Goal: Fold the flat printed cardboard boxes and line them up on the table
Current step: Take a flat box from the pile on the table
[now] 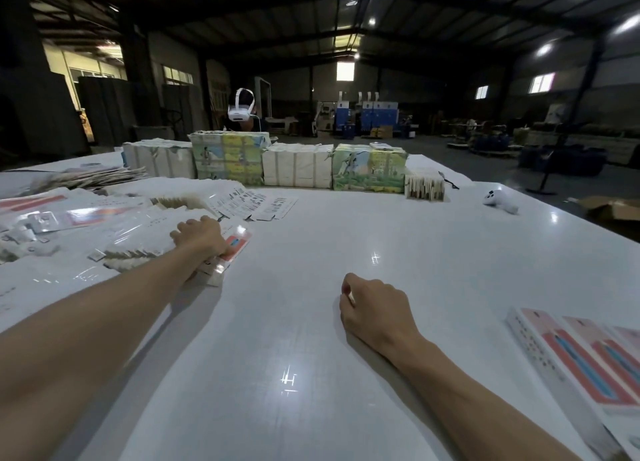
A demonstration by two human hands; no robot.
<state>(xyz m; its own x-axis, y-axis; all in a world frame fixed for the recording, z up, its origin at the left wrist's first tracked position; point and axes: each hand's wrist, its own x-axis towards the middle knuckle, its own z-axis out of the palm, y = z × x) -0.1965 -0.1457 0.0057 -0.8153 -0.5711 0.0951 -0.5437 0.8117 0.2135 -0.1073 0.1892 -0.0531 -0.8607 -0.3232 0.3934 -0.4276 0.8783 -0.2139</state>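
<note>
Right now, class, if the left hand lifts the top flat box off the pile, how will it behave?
Probably light: the flat box lies sheet-thin. Likely bends, being unfolded card. Its glossy face catches glare, so it may slide on the pile.

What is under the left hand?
A fanned pile of flat boxes, one showing red print. The left hand covers part; the table beneath is hidden.

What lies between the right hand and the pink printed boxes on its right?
Only bare white table separates the right hand from the pink printed boxes, as the head view shows.
</note>
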